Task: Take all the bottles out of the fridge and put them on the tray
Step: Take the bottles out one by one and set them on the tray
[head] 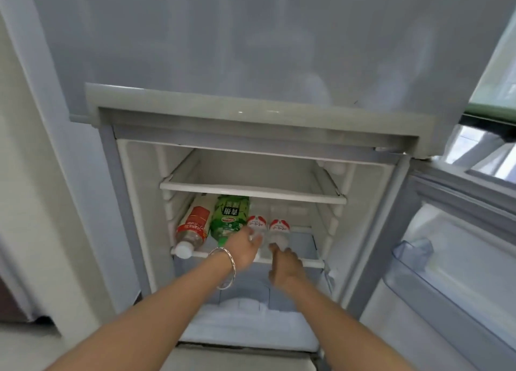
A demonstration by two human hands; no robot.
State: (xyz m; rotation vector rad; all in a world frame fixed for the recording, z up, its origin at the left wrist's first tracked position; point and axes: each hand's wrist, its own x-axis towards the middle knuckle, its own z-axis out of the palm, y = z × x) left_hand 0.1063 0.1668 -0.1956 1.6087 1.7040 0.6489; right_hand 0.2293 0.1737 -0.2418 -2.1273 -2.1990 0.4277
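On the fridge shelf [307, 263] the left hand [245, 249] curls round one small bottle [256, 225], the right hand [284, 267] meets the next bottle [279, 227], grip I cannot tell; taking-out seems just starting, and next both bottles must be pulled out clear.

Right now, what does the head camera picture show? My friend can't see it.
Two hands reach into an open fridge: the left hand grips a small red-and-white bottle on the lower shelf, and the right hand reaches the second small bottle beside it. A green bottle and a red-labelled bottle lie further left.
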